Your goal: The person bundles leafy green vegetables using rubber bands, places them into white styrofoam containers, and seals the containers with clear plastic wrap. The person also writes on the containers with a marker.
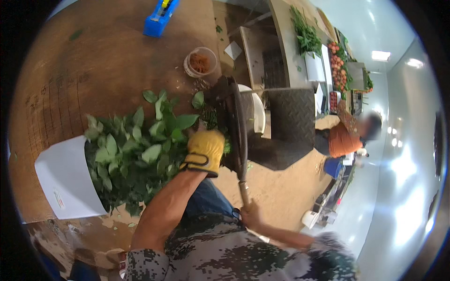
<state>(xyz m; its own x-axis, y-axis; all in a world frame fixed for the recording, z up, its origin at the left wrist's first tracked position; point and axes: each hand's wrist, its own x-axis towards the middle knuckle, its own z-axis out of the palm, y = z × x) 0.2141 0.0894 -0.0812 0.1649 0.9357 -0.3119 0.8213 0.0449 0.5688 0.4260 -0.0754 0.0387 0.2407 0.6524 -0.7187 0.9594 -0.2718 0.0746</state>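
My left hand [205,149], in a yellow work glove, is closed around the green stems of a leafy bouquet [140,147], beside a dark metal cutter [230,119] at the table's edge. The bouquet lies on its side, its far end wrapped in a white paper or card sleeve [72,179]. My bare right hand [251,214] grips the wooden handle [243,193] at the end of the cutter's long curved metal arm. The stem ends and the fingertips of the glove are partly hidden by leaves and the cutter.
On the brown table [116,63] stand a blue tape dispenser [154,26] and a clear tub of orange-brown rubber bands [199,62]. Behind the cutter is a dark metal guard [291,123]. A person in an orange top [344,140] works beyond, near bunched flowers [338,66].
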